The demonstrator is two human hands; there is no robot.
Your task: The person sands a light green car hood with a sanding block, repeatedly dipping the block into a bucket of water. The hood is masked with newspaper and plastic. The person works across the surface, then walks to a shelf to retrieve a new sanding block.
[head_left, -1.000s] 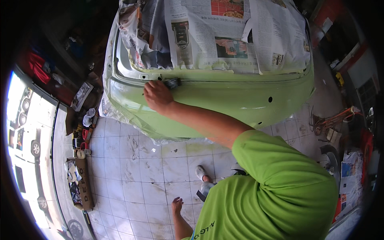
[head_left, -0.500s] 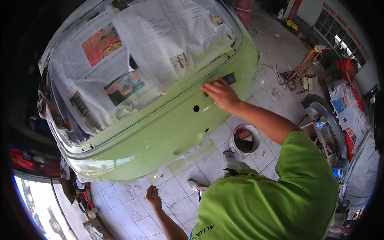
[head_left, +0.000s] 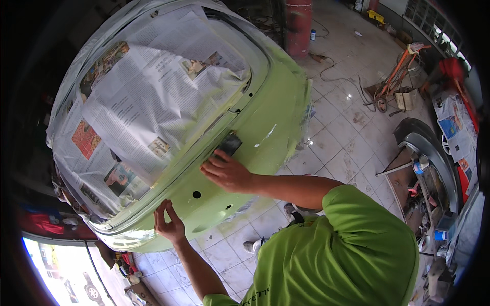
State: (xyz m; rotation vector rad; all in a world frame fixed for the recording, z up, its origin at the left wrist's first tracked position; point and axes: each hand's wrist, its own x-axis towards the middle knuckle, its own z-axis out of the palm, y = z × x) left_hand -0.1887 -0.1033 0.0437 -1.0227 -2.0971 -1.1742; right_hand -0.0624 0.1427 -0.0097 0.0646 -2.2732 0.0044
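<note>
A light-green painted car rear panel curves across the middle, below a rear window masked with newspaper. My right hand lies on the upper part of the panel, its fingers bent and pressed down. A dark edge shows at the fingertips, but what lies under them I cannot make out. Just beyond the fingers is a dark rectangular patch in the panel. Lower left, my left hand is at the panel's upper edge, thumb and fingers apart, nothing seen in it. A round hole lies between the hands.
A red post stands beyond the car on a tiled floor. Cables and an orange-framed piece of equipment are at the far right. Nearer are a grey curved car part and a cluttered stand with tools. Several boxes lie at lower left.
My left hand has risen from beside my body to the panel's edge. My right hand stays on the panel near the dark patch. The whole view has shifted and turned.
</note>
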